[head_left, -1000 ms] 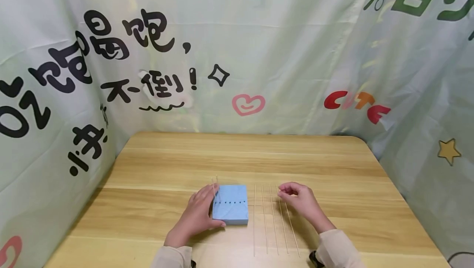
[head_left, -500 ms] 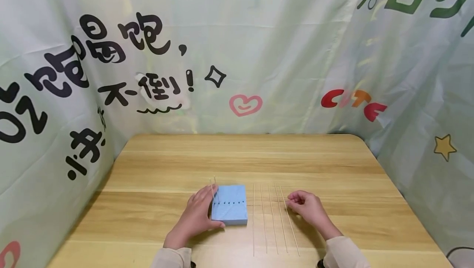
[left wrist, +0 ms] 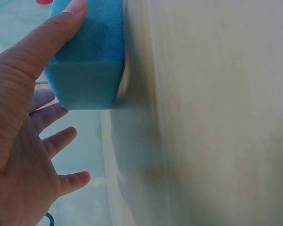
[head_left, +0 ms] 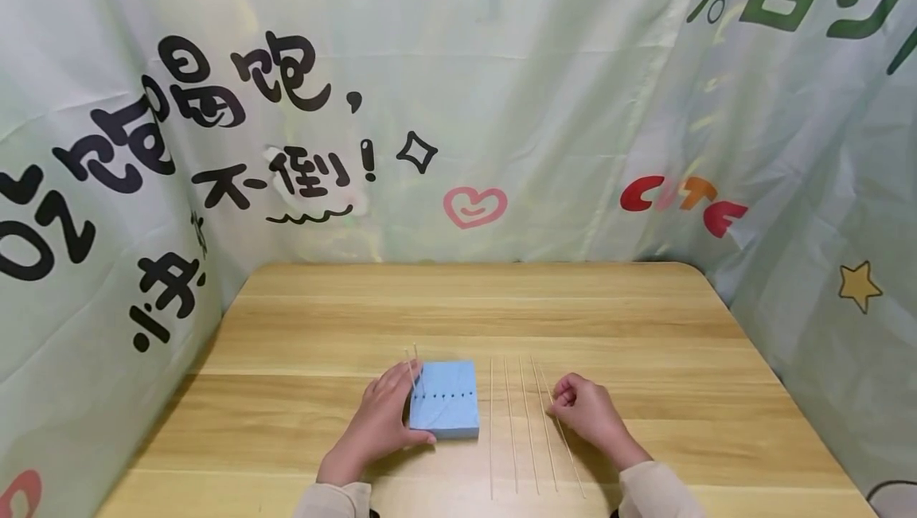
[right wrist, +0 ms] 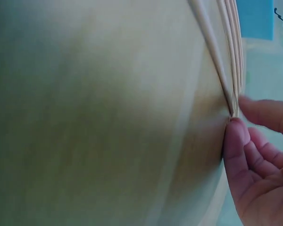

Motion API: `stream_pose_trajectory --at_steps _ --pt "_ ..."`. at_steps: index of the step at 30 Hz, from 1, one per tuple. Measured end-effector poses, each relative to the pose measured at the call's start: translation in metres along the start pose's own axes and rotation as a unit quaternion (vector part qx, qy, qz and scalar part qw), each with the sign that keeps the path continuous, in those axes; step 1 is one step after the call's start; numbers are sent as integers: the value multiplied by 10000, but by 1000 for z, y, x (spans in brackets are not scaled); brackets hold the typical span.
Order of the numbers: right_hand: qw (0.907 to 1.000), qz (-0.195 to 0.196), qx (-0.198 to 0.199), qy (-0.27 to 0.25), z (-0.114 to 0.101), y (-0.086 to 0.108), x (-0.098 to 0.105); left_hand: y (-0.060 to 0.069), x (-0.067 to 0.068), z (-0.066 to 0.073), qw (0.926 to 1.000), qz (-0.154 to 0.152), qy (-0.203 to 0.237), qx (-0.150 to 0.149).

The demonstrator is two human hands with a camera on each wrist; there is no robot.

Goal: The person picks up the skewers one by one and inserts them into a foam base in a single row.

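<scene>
The left hand grips the blue foam block; the right hand pinches the outermost thin wooden stick. I'd keep that pinch light.

The left hand is spread; the right hand curls inward.

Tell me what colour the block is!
The block is light blue, showing best in the head view.
</scene>
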State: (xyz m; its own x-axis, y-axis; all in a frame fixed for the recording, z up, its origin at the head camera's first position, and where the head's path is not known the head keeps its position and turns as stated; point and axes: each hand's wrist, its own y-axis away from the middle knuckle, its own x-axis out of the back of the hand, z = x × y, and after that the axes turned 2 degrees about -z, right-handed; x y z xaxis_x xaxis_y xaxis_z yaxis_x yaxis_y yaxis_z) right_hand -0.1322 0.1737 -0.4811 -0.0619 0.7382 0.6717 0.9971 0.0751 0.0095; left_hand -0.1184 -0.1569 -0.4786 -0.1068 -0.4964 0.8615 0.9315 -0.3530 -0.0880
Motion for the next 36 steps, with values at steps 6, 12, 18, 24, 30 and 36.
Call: stream_pose_trajectory --at_steps 6,12,18,24,30,36 --pt "9982 143 63 582 -4 1 2 0 0 0 10000 17 -15 -27" --pt "9937 306 -85 1074 -7 3 6 1 0 -1 10000 33 -15 -40" --pt "9902 393 -135 1337 -7 2 6 1 0 -1 10000 -59 -47 17" --pt "9966 205 -279 752 -5 1 9 1 1 1 9999 -78 -102 10" --pt "9995 231 16 197 -8 -3 18 0 0 0 9999 -39 -142 -57" --pt "9987 317 277 -285 -18 -8 26 0 -2 -2 9999 -63 -152 -8"
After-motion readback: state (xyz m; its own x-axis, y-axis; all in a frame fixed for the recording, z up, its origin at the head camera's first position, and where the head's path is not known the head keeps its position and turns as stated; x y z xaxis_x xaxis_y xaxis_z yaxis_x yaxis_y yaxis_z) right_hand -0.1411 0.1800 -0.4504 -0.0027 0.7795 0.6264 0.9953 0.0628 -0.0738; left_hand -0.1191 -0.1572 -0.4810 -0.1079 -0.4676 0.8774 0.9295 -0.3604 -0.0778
